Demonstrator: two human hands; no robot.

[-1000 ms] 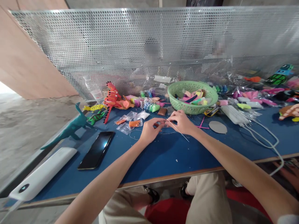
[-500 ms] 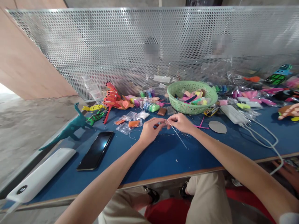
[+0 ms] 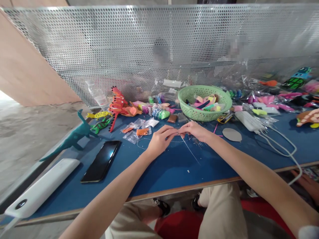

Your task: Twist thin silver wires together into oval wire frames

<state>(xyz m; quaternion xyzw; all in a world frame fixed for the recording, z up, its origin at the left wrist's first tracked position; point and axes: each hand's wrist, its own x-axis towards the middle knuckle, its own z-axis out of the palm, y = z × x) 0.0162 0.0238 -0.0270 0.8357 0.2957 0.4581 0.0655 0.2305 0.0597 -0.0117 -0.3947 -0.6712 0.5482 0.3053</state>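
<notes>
Thin wire point(image 3: 189, 149) slants from the meeting fingertips toward the near right, its long axis running out below the right hand point(image 3: 195, 130), which lies closer to its free end than the left hand point(image 3: 159, 139). Both hands pinch together at its far end, though whatever else sits within the fingertips is hidden. Blue counter point(image 3: 171, 169) stretches from the free end to the near edge, while a green basket point(image 3: 203, 114) stands just beyond the right hand.
</notes>
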